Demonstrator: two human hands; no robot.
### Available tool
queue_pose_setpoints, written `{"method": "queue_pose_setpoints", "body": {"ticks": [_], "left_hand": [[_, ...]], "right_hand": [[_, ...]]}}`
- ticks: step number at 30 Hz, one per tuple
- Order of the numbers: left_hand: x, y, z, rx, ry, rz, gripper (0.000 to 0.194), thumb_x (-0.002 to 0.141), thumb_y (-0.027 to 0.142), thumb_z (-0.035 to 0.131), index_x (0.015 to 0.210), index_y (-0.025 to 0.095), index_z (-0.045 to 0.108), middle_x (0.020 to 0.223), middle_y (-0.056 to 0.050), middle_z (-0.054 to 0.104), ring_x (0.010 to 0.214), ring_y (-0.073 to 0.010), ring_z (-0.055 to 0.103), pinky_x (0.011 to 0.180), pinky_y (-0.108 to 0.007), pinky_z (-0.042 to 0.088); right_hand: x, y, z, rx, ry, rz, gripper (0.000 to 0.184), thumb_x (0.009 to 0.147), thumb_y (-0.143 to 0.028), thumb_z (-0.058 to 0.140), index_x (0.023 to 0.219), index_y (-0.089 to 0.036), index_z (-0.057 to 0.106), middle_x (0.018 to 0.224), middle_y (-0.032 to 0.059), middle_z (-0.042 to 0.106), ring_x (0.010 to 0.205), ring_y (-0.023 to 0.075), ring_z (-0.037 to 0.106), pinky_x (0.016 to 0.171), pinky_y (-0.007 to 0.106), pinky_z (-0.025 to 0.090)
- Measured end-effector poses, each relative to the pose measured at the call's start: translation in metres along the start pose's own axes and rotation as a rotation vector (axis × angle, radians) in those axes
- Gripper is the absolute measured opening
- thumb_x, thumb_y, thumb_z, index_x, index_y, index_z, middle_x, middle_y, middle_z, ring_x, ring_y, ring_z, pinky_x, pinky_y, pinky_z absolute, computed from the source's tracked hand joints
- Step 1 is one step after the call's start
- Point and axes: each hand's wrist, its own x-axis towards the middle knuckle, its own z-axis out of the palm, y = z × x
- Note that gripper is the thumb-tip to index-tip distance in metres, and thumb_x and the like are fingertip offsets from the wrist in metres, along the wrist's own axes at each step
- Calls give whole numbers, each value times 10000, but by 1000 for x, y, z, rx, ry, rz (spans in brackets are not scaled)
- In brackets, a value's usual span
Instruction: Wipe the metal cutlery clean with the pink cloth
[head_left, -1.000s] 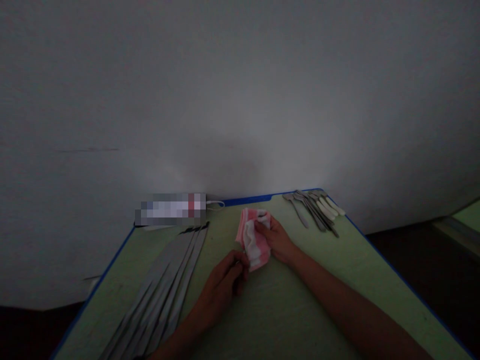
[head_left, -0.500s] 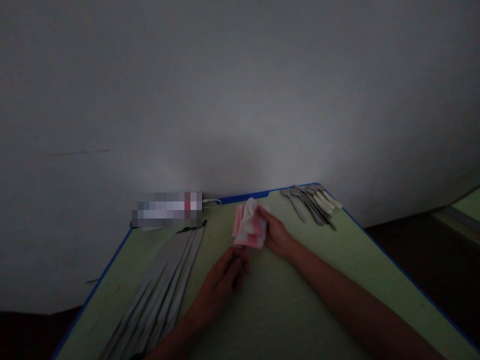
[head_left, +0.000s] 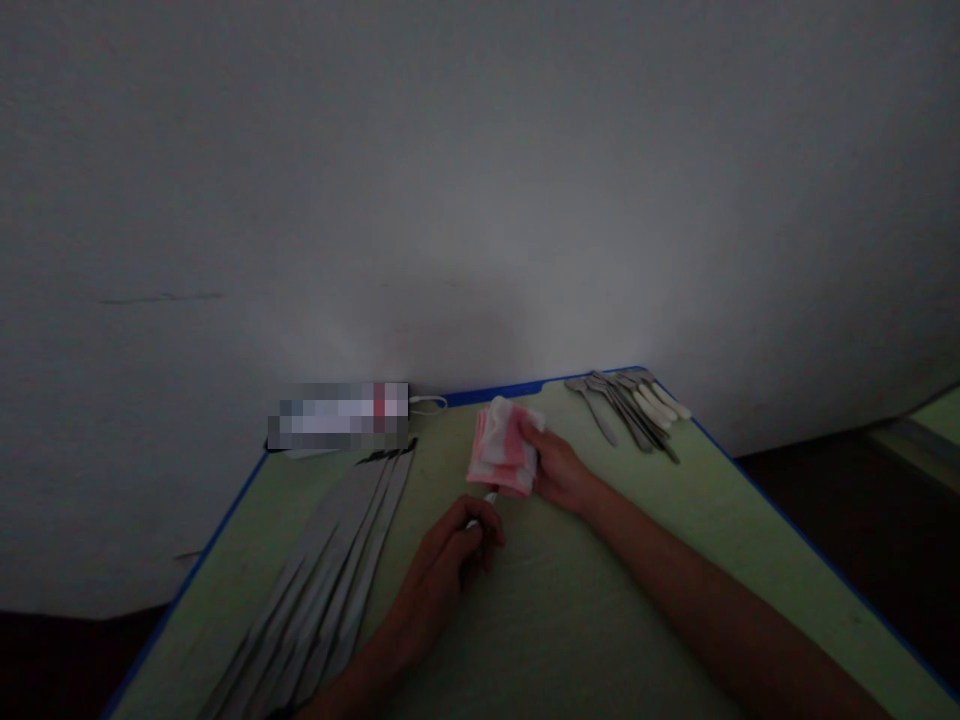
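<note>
My right hand (head_left: 559,470) is closed on a pink-and-white cloth (head_left: 501,450) in the middle of the green table (head_left: 600,600). The cloth is wrapped round one end of a thin utensil (head_left: 489,498) with a pale handle. My left hand (head_left: 454,560) pinches the near end of that utensil, just below the cloth. What the cloth covers is hidden. The scene is dim.
Long grey strips (head_left: 330,570) lie fanned out on the table's left side. Several metal utensils with pale handles (head_left: 630,410) are heaped at the far right corner. A blurred box (head_left: 337,417) and a white cable (head_left: 431,403) sit at the far edge against the wall.
The cloth in my right hand moved away from me along the utensil, then shifted slightly back. My left hand stayed pinched low on the handle, which now shows between the hands.
</note>
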Motion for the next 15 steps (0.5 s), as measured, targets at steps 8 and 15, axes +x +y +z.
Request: {"method": "queue_pose_setpoints", "body": {"ticks": [8, 15], "left_hand": [[4, 3, -4, 413, -77, 128, 185, 786, 186, 392, 727, 187, 568, 671, -7, 523, 650, -144, 485, 605, -227, 364], [1, 5, -2, 421, -109, 36, 188, 848, 255, 375, 792, 187, 541, 567, 25, 497, 522, -114, 471, 524, -210, 356]], "right_hand": [[-4, 0, -4, -178, -54, -53, 261, 635, -233, 665, 866, -176, 558, 734, -5, 647, 726, 154, 606, 685, 289, 482], [-5, 5, 1, -276, 19, -285, 336, 693, -397, 633, 953, -193, 574, 826, 12, 652, 772, 151, 597, 700, 266, 458]]}}
